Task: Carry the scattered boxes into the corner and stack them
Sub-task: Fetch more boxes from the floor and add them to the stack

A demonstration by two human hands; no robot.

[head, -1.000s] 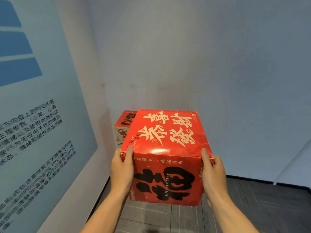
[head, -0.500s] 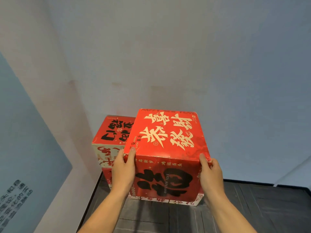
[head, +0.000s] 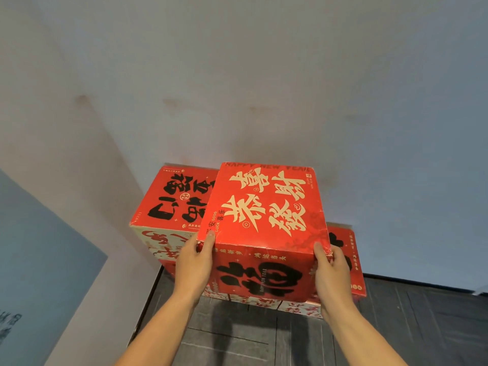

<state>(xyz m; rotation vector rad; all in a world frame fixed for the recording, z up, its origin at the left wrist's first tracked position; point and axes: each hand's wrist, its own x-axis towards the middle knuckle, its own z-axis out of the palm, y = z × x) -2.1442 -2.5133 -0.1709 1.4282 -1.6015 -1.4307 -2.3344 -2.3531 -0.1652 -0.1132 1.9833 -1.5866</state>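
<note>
I hold a red box [head: 266,204] with cream calligraphy on top and black calligraphy on its front, lifted in front of the corner. My left hand [head: 194,262] grips its left front edge and my right hand [head: 330,273] grips its right front edge, thumbs on the front face. Behind it on the left, a stacked red box [head: 171,199] with black characters stands at about the same height against the corner. A lower red box [head: 348,260] shows behind my right hand. Under the carried box, red-and-white boxes [head: 298,309] sit on the floor, mostly hidden.
The pale back wall [head: 290,101] and the left wall with a blue panel [head: 39,247] meet right behind the stack. Dark grey floor tiles [head: 237,336] stretch from the boxes toward me and to the right.
I have come closer to the corner with the box still in both hands. The stack now looms larger and the lower right box has come into sight.
</note>
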